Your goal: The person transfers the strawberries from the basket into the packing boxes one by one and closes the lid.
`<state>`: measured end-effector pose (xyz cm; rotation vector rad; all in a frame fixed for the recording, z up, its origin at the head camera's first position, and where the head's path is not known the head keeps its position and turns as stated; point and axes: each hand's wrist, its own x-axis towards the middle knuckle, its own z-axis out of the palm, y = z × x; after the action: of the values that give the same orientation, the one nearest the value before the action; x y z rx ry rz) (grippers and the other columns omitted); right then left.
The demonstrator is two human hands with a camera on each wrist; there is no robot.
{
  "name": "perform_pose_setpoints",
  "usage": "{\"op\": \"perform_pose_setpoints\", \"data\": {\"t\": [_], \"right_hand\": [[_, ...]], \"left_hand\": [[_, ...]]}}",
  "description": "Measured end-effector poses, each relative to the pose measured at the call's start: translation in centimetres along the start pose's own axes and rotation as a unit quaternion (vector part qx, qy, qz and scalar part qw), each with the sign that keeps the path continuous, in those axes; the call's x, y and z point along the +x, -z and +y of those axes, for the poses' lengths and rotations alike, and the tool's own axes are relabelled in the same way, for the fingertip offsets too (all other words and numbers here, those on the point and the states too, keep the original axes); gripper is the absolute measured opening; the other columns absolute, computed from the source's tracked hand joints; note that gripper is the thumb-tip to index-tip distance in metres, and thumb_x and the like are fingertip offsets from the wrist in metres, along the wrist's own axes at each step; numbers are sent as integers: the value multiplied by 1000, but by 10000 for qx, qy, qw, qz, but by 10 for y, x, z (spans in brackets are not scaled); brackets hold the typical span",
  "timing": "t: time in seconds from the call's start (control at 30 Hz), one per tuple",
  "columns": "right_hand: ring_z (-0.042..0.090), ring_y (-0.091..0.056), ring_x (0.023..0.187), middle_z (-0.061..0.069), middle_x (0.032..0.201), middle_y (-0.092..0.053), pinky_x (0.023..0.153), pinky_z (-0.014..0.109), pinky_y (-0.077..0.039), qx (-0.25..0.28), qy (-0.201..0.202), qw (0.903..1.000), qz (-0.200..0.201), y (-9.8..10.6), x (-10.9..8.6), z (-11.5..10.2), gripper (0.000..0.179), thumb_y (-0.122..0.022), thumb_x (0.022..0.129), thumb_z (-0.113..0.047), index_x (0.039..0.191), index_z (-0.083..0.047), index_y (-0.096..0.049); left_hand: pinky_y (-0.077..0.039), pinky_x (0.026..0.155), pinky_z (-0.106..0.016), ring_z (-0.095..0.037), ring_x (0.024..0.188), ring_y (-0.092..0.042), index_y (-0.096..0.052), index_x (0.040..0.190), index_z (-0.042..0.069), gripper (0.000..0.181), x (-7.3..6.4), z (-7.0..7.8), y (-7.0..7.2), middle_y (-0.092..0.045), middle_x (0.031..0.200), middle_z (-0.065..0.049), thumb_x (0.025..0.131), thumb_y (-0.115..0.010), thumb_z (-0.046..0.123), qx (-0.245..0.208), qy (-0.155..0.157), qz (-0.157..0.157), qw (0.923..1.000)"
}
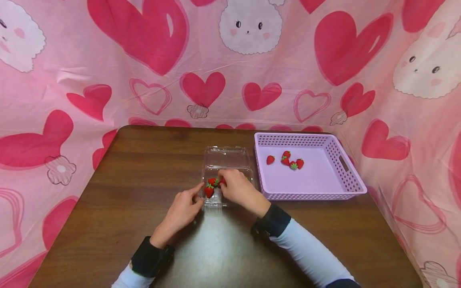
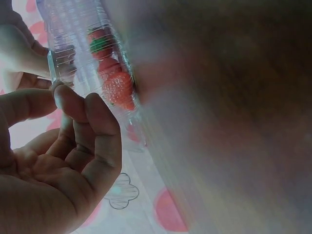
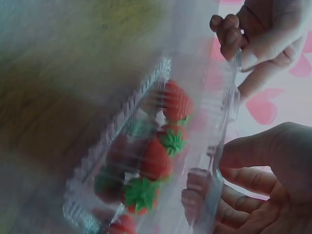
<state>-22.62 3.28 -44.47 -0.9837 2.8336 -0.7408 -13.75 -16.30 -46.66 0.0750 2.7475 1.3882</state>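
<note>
Left hand (image 1: 181, 206) pinching a clear container (image 1: 215, 205) by its rim, right hand (image 1: 237, 188) over strawberries (image 1: 209, 191) inside, its grasp unclear, lid (image 1: 226, 156) at twelve o'clock, lilac basket (image 1: 306, 186) blocking three o'clock, table (image 1: 158, 160) running toward nine.

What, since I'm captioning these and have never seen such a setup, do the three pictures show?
No machine: a person works barehanded. The wide picture comes from a head-worn camera; the two close-ups, from a camera on each wrist. On the wood-grain table, a clear clamshell box with its lid open contains strawberries; right of it, a lilac perforated basket holds more strawberries. The left hand pinches the box's rim. The right hand reaches in beside the strawberries; whether it holds one is unclear.
</note>
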Motion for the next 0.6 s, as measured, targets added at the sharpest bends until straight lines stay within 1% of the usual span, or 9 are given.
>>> {"op": "perform_pose_setpoints", "data": {"t": [0.07,0.17,0.3,0.5,0.6], "right_hand": [[19,-57,70,0,78,-61,65,33,-52,34,-10,10000,58,3,-1,1,8,-77,90,-4,97,-5,-73],[19,-58,72,1,78,-62,67,33,-53,30,48,9998,203,8,-2,3,5,-76,90,-3,93,-5,-73],[20,-58,72,1,77,-62,69,36,-55,-34,92,9991,408,15,-4,4,6,-77,89,-3,89,-6,-71],[20,-59,73,1,77,-62,73,36,-58,217,-38,9987,467,24,-8,7,7,-78,90,-2,92,-4,-72],[20,-59,73,2,77,-61,72,35,-58,308,-45,9981,530,29,-10,9,6,-77,90,-1,93,-3,-72]], "left_hand": [[-39,47,-27,-13,44,-49,-53,153,-1,58,0,0,0,-55,64,3,96,-64,5,-10,17,-31,10000],[-38,47,-27,-14,44,-48,-53,153,0,58,0,0,1,-54,64,3,96,-65,5,-4,33,-63,10000],[-38,48,-27,-14,45,-48,-53,152,0,58,1,0,1,-53,64,3,96,-65,5,29,-3,-48,10000],[-37,48,-27,-13,44,-47,-53,153,-1,57,1,0,1,-52,62,3,97,-64,5,41,-15,-77,10000],[-36,47,-27,-13,44,-46,-52,153,-1,57,0,0,1,-51,62,2,97,-64,5,5,-2,-101,9999]]}}
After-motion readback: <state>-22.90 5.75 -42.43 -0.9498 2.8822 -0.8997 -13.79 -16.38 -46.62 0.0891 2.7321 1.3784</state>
